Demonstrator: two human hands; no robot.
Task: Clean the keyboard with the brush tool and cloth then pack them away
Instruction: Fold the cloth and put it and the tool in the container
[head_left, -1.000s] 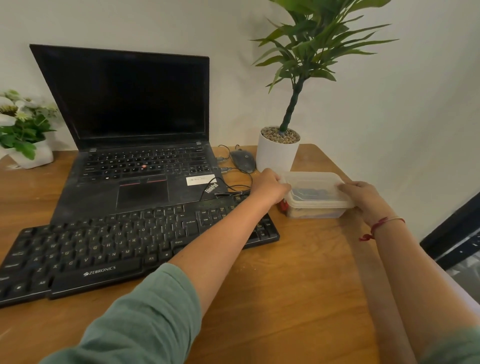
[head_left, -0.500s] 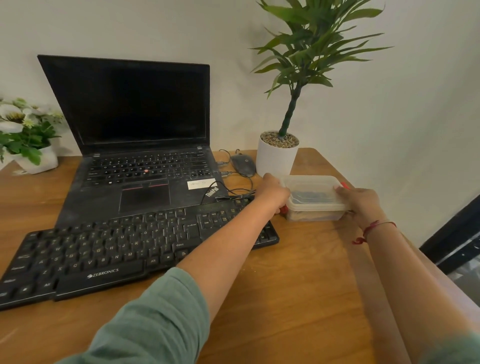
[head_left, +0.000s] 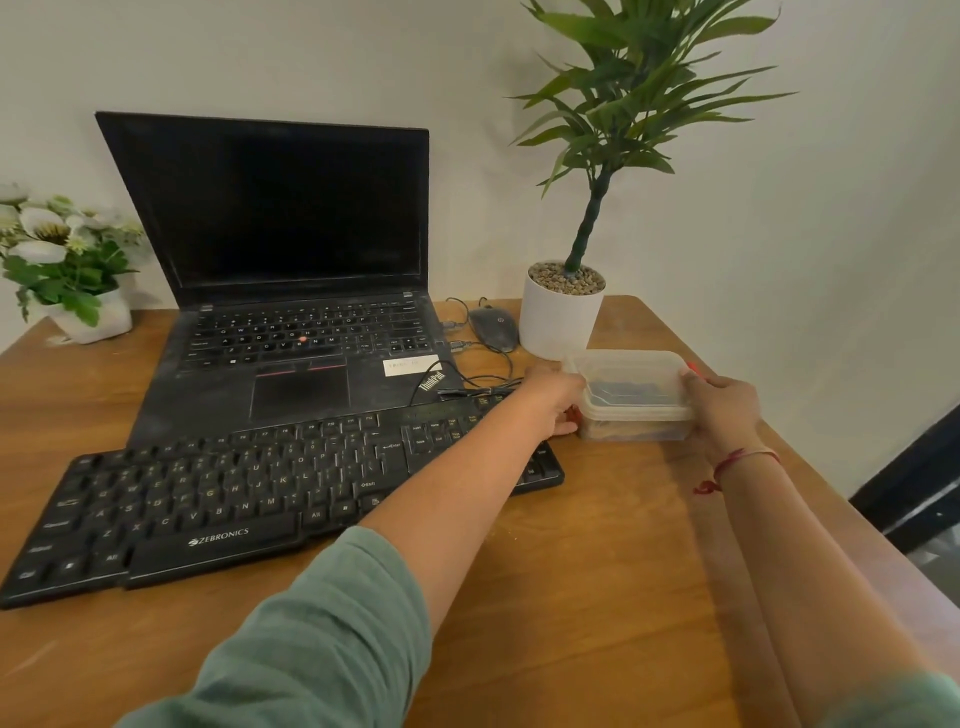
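— How much room is there round the plastic box (head_left: 628, 366)?
— Little. My left hand (head_left: 553, 397) grips its left end and my right hand (head_left: 719, 402) its right end, so both ends are taken. Close behind the box's left rear corner stands the white plant pot (head_left: 558, 317); I cannot tell whether they touch.
— And left of the box?
— The black keyboard (head_left: 234, 493) ends just beside it, under my left wrist, with loose cables (head_left: 470, 382) and a mouse (head_left: 493, 327) further back.
— Any open way?
— In front of the box the bare table (head_left: 597, 571) lies open between my forearms, and right of the box a narrow strip runs to the table's edge
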